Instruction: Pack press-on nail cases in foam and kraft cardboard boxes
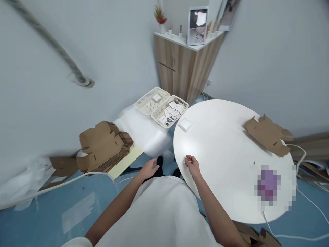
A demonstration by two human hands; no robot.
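Note:
My left hand (149, 168) hangs over the floor just left of the round white table, its thumb apart from the fingers and nothing in it. Over the table's near left edge is my right hand (192, 167), loosely bent and empty. Beyond it, a small white packet (184, 125) lies on the round white table (218, 137). A flattened cardboard box (267, 134) rests at the table's far right. To the left of my left hand sits a stack of flat cardboard boxes (101, 145).
Two white plastic baskets (146, 109) stand beyond the table's left side, holding white packets and cards. Behind them is a wooden cabinet (177, 67) with a picture frame (197, 25). A pixelated purple patch (268, 183) covers something on the table. White cables (84, 173) cross the floor.

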